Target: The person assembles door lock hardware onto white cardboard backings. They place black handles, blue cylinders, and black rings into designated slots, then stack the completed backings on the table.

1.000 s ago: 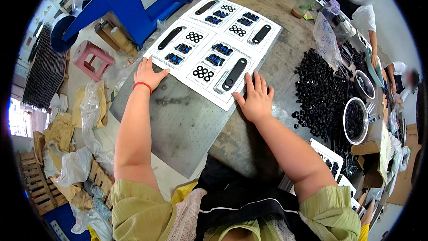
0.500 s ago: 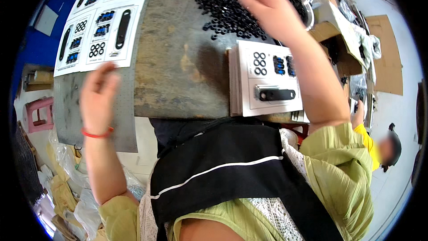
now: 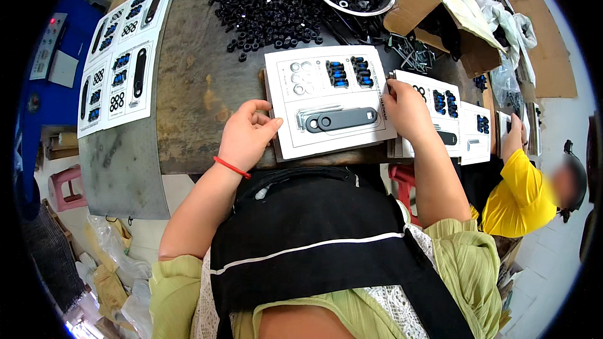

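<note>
Left hand [image 3: 245,135] and right hand [image 3: 408,110], half-curled, touch opposite edges of a white rectangular printed card [image 3: 323,98] (to steady it, I'd judge); actual grip unclear.

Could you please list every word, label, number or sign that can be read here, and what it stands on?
I'm leaving wording uncopied, only locating it.
White rectangular card bearing a long, flat grey tool: dark lettering along its right edge, partly legible; the rest too small.
White cards to its right: too small to read.
White printed cards at far left: too small to read.
</note>
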Demonstrator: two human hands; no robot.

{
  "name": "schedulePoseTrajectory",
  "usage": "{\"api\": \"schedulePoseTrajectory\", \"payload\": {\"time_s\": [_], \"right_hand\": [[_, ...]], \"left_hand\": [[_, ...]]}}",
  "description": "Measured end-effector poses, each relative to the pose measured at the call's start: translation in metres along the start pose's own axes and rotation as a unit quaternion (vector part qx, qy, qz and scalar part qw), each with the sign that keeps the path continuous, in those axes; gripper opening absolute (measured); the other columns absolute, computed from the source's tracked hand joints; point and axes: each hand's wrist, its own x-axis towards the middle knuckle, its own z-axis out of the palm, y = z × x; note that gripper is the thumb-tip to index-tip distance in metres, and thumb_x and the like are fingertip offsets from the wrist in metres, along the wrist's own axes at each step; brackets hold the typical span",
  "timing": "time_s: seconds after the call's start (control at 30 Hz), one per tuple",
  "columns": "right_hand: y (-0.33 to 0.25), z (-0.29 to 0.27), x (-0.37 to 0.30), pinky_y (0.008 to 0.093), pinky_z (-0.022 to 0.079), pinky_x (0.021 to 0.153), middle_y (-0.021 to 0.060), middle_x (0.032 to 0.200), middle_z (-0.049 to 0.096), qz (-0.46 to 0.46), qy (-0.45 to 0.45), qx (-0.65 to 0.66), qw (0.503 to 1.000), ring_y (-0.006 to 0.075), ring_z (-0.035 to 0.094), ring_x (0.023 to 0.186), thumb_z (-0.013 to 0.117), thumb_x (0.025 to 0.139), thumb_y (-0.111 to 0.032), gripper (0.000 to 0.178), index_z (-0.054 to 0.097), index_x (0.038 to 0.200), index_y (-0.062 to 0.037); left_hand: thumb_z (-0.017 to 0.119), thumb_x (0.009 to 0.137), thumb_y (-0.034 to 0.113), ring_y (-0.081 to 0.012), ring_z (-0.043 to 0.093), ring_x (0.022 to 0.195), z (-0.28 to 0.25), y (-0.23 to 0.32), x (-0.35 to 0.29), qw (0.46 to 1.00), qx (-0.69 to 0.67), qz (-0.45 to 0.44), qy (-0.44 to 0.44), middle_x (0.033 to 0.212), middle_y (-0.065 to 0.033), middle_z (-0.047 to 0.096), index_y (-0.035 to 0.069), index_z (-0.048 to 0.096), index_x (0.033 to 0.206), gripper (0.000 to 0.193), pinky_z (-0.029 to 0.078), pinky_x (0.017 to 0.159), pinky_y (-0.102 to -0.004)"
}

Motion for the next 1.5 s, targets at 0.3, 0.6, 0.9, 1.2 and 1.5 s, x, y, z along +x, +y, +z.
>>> {"api": "schedulePoseTrajectory", "payload": {"time_s": [0.3, 0.6, 0.9, 1.2, 1.5], "right_hand": [[0.002, 0.000, 0.001, 0.0402, 0.051, 0.084, 0.0196, 0.105, 0.062, -0.013, -0.005, 0.054, 0.998, 0.0354, 0.063, 0.093, 0.062, 0.086, -0.012, 0.037, 0.061, 0.121, 0.0010], [0.002, -0.003, 0.006, 0.0328, 0.052, 0.076, 0.0138, 0.095, 0.063, -0.022, 0.017, 0.179, 0.983, 0.0227, 0.062, 0.081, 0.066, 0.083, -0.007, 0.038, 0.062, 0.119, 0.0028], [-0.042, -0.044, 0.034, 0.0252, 0.047, 0.059, 0.0051, 0.087, 0.062, -0.195, -0.057, 0.283, 0.937, 0.0103, 0.056, 0.064, 0.062, 0.080, -0.001, 0.036, 0.063, 0.116, 0.0021], [-0.078, -0.021, 0.110, 0.0375, 0.051, 0.081, 0.0162, 0.096, 0.068, -0.417, -0.110, 0.232, 0.872, 0.0302, 0.065, 0.089, 0.066, 0.080, -0.012, 0.037, 0.064, 0.114, 0.0016], [-0.261, 0.074, 0.083, 0.0441, 0.049, 0.093, 0.0265, 0.115, 0.061, -0.523, -0.167, 0.127, 0.826, 0.0414, 0.059, 0.107, 0.054, 0.082, -0.013, 0.040, 0.063, 0.119, 0.0001]], "left_hand": [[0.064, 0.089, 0.001, -0.0103, 0.061, 0.074, 0.005, -0.002, 0.000, 0.994, -0.105, 0.006, 0.002, 0.089, -0.0082, 0.065, -0.007, 0.052, 0.115, 0.030, 0.050, 0.066, -0.0234], [0.063, 0.089, 0.001, -0.0102, 0.061, 0.078, 0.000, -0.008, -0.019, 0.986, -0.166, 0.021, 0.006, 0.092, -0.0084, 0.064, -0.006, 0.050, 0.118, 0.032, 0.051, 0.069, -0.0245], [0.064, 0.088, 0.001, -0.0098, 0.061, 0.076, -0.002, 0.017, -0.094, 0.943, -0.278, 0.089, 0.158, 0.091, -0.0063, 0.064, -0.004, 0.052, 0.116, 0.031, 0.049, 0.066, -0.0239], [0.064, 0.088, 0.001, -0.0094, 0.060, 0.075, 0.080, 0.013, -0.120, 0.868, -0.239, 0.152, 0.408, 0.090, -0.0071, 0.067, -0.004, 0.054, 0.116, 0.030, 0.049, 0.067, -0.0232], [0.063, 0.088, 0.000, -0.0088, 0.058, 0.071, -0.009, -0.063, -0.161, 0.787, -0.231, 0.134, 0.556, 0.087, -0.0050, 0.067, -0.002, 0.057, 0.110, 0.023, 0.045, 0.064, -0.0229]]}}
